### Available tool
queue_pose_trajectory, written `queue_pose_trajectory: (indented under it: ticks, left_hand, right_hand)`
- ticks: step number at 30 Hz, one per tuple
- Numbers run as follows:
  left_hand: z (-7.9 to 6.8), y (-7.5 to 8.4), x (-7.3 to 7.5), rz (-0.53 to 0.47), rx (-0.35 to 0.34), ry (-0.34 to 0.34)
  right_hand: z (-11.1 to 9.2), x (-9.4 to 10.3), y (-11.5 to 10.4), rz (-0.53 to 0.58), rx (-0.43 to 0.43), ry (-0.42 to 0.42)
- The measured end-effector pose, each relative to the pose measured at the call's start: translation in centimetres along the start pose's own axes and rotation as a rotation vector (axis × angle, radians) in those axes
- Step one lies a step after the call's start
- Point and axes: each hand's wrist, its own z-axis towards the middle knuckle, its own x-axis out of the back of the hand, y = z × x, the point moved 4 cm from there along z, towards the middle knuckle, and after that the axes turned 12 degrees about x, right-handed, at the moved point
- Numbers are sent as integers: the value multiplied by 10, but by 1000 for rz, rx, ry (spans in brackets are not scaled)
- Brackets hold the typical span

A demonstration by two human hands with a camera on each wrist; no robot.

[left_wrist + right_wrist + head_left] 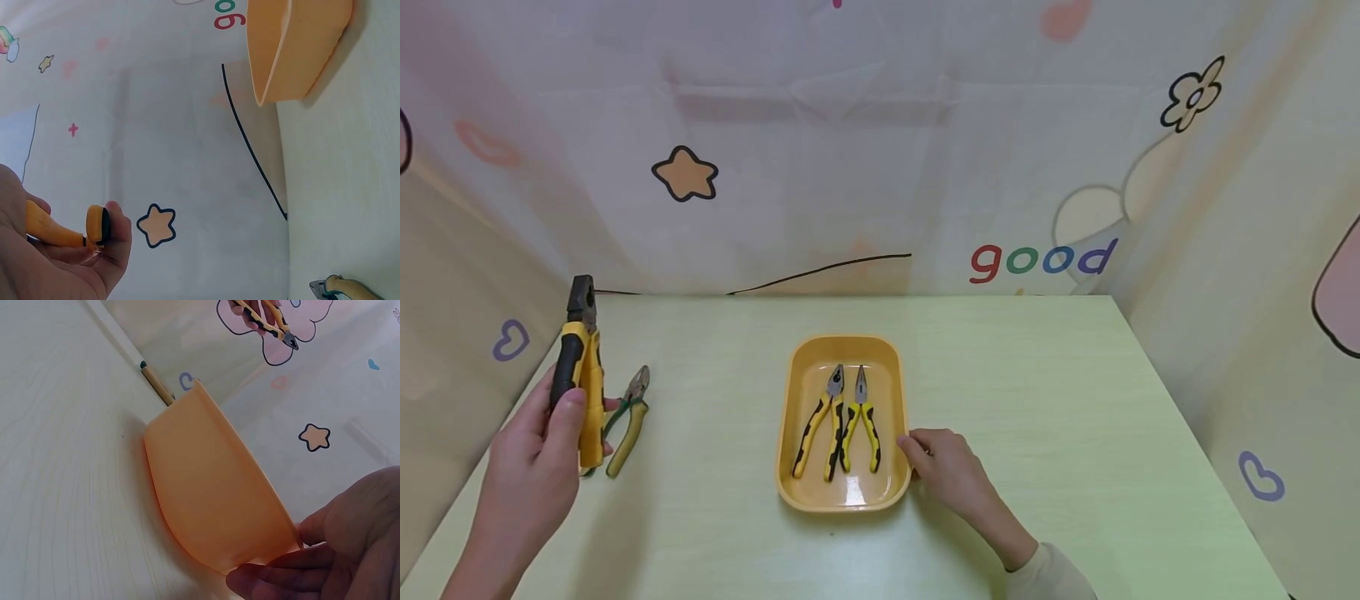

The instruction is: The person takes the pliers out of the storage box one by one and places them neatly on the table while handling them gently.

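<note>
Yellow-and-black pliers point upward in the left hand, its grip clamped round them and partly hiding the green-handled pliers on the tabletop; the right hand pinches the orange tray (blunt-nosed pliers and needle-nose pliers lie inside).

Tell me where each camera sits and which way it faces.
Head: worn on the head, looking forward and down at the table and tray; the left hand, right hand and right sleeve show.
Left wrist: on the left wrist, facing the backdrop past the held pliers; only the left hand shows.
Right wrist: on the right wrist, facing the tray's outer side and backdrop; the right hand shows close up, the left farther off.
Shared by head and right wrist: the left hand gripping the held pliers.
</note>
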Motion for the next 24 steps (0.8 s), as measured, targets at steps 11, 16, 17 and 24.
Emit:
queue_pose_trajectory:
  ticks: [11, 16, 17, 24]
  left_hand:
    - [7, -12, -11, 21, 36, -30]
    - [11, -20, -18, 32, 38, -47]
    - [12, -21, -20, 34, 37, -51]
    - [16, -32, -32, 71, 48, -91]
  right_hand:
    - [0, 0, 1, -10, 20, 1]
    - [0, 0, 1, -16, 32, -4]
    - [0, 0, 1, -19, 32, -5]
    - [0, 1, 0, -20, 54, -4]
